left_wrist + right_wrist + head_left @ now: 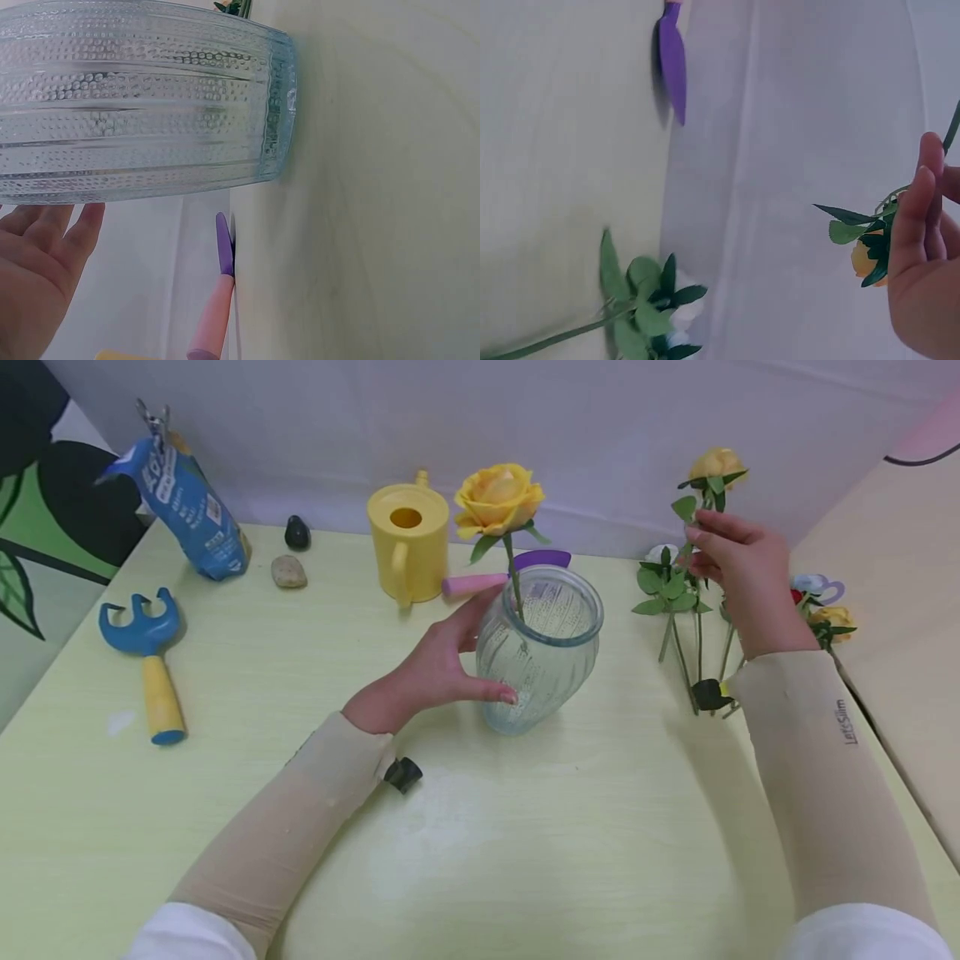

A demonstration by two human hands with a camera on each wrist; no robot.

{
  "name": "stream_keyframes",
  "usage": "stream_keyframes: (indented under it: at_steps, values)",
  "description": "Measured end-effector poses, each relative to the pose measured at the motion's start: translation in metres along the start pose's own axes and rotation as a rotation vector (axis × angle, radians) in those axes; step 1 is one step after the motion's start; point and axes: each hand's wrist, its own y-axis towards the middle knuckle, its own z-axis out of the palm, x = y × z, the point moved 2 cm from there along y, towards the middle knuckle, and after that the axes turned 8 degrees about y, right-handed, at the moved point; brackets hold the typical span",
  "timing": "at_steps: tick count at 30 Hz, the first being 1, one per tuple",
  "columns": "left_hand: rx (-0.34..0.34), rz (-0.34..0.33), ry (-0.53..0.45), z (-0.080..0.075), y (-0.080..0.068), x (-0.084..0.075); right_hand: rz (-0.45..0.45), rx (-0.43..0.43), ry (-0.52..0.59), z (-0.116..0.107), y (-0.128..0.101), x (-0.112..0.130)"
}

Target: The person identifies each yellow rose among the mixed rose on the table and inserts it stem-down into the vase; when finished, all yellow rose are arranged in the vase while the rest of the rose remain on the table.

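Observation:
My left hand holds the ribbed clear glass vase, thumb along its near side and fingers toward the far side. A yellow rose stands in the vase, leaning on its rim with the bloom above. To the right, my right hand pinches the stem of a second, paler yellow rose, held up with its bloom over the fingertips. In the right wrist view this bloom is partly hidden behind the fingers. Below that hand lie several stemmed flowers, including a white one.
A yellow watering can and a purple trowel with pink handle stand behind the vase. On the left are a blue toy hand fork, a clipped blue bag, a black stone and a beige stone. Another yellow flower lies far right.

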Motion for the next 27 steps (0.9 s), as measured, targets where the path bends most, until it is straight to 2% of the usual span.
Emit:
stream_keyframes:
  at_steps: [7, 16, 21, 27]
  values:
    - [-0.001, 0.005, -0.009, 0.0, 0.0, 0.0, -0.079, 0.094, 0.027, 0.048, -0.008, 0.023]
    - [0.0, -0.002, -0.013, 0.0, 0.0, 0.0, -0.142, 0.102, 0.097, 0.091, -0.012, 0.038]
    - [-0.006, 0.004, -0.013, 0.0, -0.001, 0.001, -0.255, 0.113, 0.121, 0.105, -0.023, 0.034]
    - [-0.005, 0.003, -0.022, 0.0, 0.0, 0.0, -0.456, 0.175, 0.042, 0.116, -0.046, 0.027]
